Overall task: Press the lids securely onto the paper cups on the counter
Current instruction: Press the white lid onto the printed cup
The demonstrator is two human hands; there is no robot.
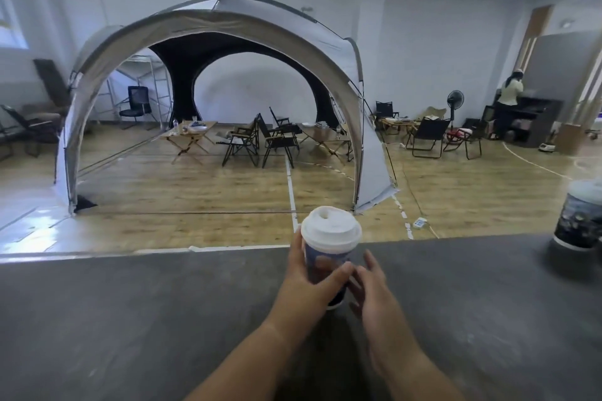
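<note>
A blue printed paper cup (325,262) with a white lid (331,228) on top stands on the dark grey counter (130,319), near its far edge. My left hand (304,286) grips the cup's side, thumb across the front. Just right of the cup, my right hand (371,290) has its fingers straight, the fingertips close to the cup's lower side. A second dark printed cup (578,221) with a white lid (586,189) stands at the counter's far right edge of view.
Beyond the counter lies a wooden floor with a large dome tent (211,91), folding chairs and small tables. A person (511,98) stands far off at the right by a dark cabinet.
</note>
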